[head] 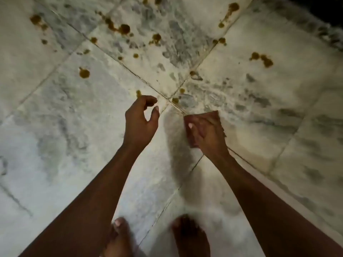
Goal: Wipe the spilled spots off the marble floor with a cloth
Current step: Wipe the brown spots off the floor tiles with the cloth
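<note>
Several brown spilled spots (124,29) dot the white-grey marble floor (55,127) across the upper half of the view. The nearest spots (175,100) lie by the crossing of the tile joints, just beyond my hands. My right hand (206,131) is closed on a dark red cloth (189,135), most of it hidden under my fingers; whether it touches the floor I cannot tell. My left hand (142,119) hovers to its left, fingers curled and apart, holding nothing.
My two bare feet (191,236) stand on the tiles at the bottom edge, below my forearms. Dark grout lines cross between the tiles. A dark unlit area (323,8) fills the top right corner.
</note>
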Action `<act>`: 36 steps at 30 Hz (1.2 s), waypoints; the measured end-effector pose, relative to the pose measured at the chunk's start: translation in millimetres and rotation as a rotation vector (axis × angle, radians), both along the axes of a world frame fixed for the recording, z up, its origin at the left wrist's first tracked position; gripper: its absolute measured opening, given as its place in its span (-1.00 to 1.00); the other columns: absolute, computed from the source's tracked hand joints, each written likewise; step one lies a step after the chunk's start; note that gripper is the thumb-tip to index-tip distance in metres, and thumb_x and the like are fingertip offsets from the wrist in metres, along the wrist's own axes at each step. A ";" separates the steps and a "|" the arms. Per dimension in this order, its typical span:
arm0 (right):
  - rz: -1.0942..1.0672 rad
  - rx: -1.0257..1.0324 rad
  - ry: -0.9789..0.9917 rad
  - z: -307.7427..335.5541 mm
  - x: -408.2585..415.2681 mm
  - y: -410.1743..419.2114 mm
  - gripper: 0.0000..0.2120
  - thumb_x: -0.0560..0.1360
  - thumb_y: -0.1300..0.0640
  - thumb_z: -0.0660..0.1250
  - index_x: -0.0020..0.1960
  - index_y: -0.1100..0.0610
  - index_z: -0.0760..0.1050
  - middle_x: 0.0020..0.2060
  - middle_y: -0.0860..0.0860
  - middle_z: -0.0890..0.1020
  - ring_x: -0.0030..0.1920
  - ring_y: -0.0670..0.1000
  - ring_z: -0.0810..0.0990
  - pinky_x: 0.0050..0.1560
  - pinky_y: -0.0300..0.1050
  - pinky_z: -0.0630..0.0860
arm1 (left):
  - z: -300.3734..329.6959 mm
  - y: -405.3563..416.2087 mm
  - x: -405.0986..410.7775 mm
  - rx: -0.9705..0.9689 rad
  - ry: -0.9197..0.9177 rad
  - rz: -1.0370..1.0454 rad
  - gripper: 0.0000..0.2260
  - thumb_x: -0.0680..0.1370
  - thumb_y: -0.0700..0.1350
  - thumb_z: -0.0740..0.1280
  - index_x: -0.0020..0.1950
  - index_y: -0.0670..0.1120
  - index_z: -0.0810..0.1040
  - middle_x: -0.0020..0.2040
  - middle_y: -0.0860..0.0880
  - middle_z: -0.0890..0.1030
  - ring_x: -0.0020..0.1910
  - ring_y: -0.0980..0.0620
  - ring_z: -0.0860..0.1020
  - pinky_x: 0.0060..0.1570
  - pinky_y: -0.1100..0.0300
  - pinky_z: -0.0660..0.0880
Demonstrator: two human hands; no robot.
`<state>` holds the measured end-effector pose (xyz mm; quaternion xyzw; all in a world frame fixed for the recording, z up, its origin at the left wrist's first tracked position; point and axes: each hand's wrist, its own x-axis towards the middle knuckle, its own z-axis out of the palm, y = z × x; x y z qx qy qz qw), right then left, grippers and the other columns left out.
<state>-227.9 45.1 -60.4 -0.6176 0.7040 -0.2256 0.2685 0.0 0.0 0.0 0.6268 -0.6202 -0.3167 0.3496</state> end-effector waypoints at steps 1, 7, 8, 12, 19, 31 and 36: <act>0.067 0.009 0.070 -18.1 -5.0 6.5 -0.55 0.65 -0.11 0.21 0.32 0.15 0.65 0.30 0.14 0.64 0.37 0.19 0.55 0.47 0.26 0.42 | -18.2 -1.4 2.8 -0.013 -0.017 -0.015 -0.78 0.64 -0.12 0.37 0.24 -0.17 0.63 0.14 -0.03 0.72 0.17 0.07 0.66 0.28 0.10 0.57; 0.242 -0.086 0.528 -84.8 -15.6 8.8 -0.42 0.74 -0.15 0.01 0.72 -0.04 0.08 0.73 0.07 0.09 0.72 0.18 -0.01 0.68 0.24 0.00 | -97.0 -17.3 24.0 -0.029 -0.217 -0.106 -0.58 0.61 -0.08 0.30 0.45 -0.17 0.53 0.38 -0.11 0.62 0.38 -0.11 0.57 0.36 0.12 0.44; 0.193 -0.102 0.548 -87.3 -13.2 7.7 -0.41 0.73 -0.17 0.02 0.73 -0.10 0.05 0.73 0.06 0.04 0.73 0.20 -0.07 0.69 0.25 -0.04 | -107.9 -16.2 31.8 -0.039 -0.250 -0.094 -0.54 0.61 -0.07 0.29 0.50 -0.17 0.49 0.45 -0.12 0.58 0.43 -0.12 0.54 0.40 0.10 0.42; 0.096 -0.112 0.527 -90.9 13.4 -16.9 -0.41 0.69 -0.26 0.06 0.69 -0.23 0.10 0.73 0.07 0.09 0.71 0.29 -0.04 0.66 0.34 -0.01 | -137.0 -16.5 68.6 -0.103 -0.439 0.008 -0.42 0.64 0.04 0.23 0.63 -0.17 0.35 0.64 -0.16 0.39 0.57 -0.21 0.41 0.52 -0.12 0.40; 0.324 -0.180 0.513 -86.2 23.4 -0.3 -0.45 0.67 -0.35 0.06 0.65 -0.37 0.12 0.72 -0.04 0.12 0.73 0.18 -0.04 0.63 0.31 0.10 | -142.3 11.9 111.4 0.102 -0.680 0.089 -0.25 0.67 0.31 0.01 0.72 -0.16 0.16 0.74 -0.15 0.14 0.71 -0.20 0.17 0.62 -0.23 0.20; 0.188 -0.134 0.489 -94.7 76.0 -65.1 -0.46 0.67 -0.32 0.07 0.64 -0.37 0.16 0.70 0.07 0.19 0.71 0.30 -0.04 0.67 0.35 -0.08 | -149.1 9.7 118.5 0.106 -0.689 0.072 -0.22 0.66 0.35 -0.02 0.72 -0.13 0.17 0.75 -0.11 0.14 0.72 -0.16 0.14 0.62 -0.23 0.19; 0.269 -0.092 0.500 -86.6 18.1 2.7 -0.41 0.64 -0.44 -0.07 0.65 -0.43 -0.06 0.73 0.03 0.05 0.72 0.26 -0.07 0.65 0.35 0.06 | -154.9 11.7 119.3 0.066 -0.702 0.101 -0.28 0.69 0.32 0.02 0.73 -0.10 0.16 0.75 -0.07 0.13 0.72 -0.12 0.15 0.62 -0.18 0.17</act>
